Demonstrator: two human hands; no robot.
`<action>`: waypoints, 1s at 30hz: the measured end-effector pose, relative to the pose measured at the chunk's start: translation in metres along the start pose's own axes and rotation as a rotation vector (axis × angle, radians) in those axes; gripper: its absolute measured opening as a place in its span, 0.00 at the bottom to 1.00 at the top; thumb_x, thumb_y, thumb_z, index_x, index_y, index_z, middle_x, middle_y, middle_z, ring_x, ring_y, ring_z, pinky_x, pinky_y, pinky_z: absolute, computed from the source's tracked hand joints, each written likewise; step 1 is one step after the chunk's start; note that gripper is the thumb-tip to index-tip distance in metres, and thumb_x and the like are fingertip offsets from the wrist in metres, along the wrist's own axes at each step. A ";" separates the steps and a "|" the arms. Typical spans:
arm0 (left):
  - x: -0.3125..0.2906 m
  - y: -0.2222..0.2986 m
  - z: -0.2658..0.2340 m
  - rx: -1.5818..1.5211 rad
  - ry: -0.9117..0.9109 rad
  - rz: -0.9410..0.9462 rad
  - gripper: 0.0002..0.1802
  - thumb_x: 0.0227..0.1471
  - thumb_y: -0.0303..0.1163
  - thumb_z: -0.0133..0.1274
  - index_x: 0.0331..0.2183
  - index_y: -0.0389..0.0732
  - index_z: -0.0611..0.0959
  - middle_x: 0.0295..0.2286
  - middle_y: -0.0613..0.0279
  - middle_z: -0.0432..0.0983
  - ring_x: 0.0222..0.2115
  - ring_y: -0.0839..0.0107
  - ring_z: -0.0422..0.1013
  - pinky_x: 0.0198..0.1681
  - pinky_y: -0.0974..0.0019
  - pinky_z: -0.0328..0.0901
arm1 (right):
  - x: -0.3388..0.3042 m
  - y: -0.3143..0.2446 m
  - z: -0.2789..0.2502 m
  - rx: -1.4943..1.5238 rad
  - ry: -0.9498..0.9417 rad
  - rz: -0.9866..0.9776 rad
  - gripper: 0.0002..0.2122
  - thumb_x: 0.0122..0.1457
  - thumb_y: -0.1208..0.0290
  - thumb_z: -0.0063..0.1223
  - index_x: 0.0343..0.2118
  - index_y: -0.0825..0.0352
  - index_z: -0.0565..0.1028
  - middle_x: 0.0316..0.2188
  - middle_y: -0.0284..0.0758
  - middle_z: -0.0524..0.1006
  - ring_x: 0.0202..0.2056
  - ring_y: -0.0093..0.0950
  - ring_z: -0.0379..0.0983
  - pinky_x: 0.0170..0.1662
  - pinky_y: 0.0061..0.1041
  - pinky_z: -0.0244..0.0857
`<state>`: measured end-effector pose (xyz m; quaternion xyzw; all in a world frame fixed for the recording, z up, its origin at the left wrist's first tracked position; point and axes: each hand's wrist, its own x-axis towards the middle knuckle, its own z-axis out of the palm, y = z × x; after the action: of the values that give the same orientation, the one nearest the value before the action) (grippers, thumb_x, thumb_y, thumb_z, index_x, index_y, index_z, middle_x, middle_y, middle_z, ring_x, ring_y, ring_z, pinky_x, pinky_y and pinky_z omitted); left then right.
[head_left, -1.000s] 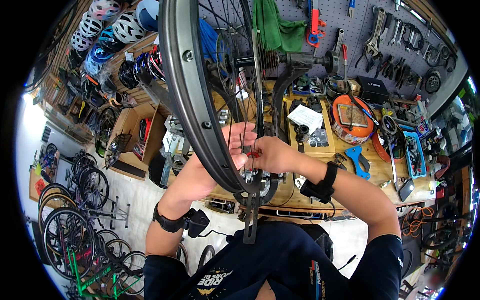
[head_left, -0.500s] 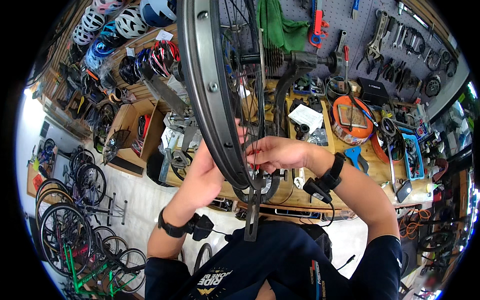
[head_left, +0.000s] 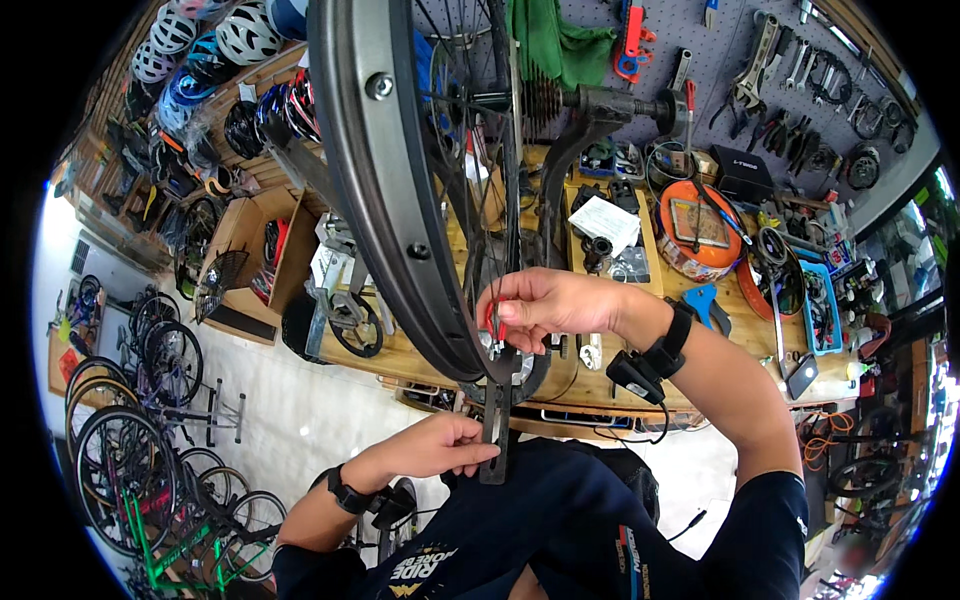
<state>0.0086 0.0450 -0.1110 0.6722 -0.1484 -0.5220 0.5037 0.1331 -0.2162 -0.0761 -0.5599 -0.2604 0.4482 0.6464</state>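
Observation:
A bicycle wheel with a grey rim and no tyre stands upright in a black truing stand, its cassette on the right side. At the rim's lower end, my right hand pinches a small red spoke wrench among the spokes. Below the rim, a slotted dark metal bar points toward me. My left hand grips this bar between thumb and fingers, close to my shirt. The jaw of the wrench is partly hidden by fingers and spokes.
The wooden bench carries an orange round tin, a blue-handled tool, a blue basket and a phone. Tools hang on a pegboard behind. An open cardboard box and several bicycles stand at left.
My left hand has left the rim, moved down toward me and taken hold of the slotted bar. My right hand stays at the spokes with the red spoke wrench.

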 end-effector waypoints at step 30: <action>0.022 0.124 -0.027 -0.157 0.599 0.640 0.35 0.52 0.22 0.59 0.59 0.36 0.65 0.38 0.59 0.76 0.39 0.74 0.74 0.45 0.71 0.68 | 0.018 0.012 0.005 -0.005 0.683 0.056 0.04 0.53 0.77 0.56 0.30 0.73 0.78 0.21 0.34 0.77 0.21 0.19 0.71 0.21 0.18 0.61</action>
<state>0.0811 -0.0121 -0.0211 0.6736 -0.1563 -0.1317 0.7103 0.1340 -0.1981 -0.0890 -0.6862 -0.0146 0.2519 0.6823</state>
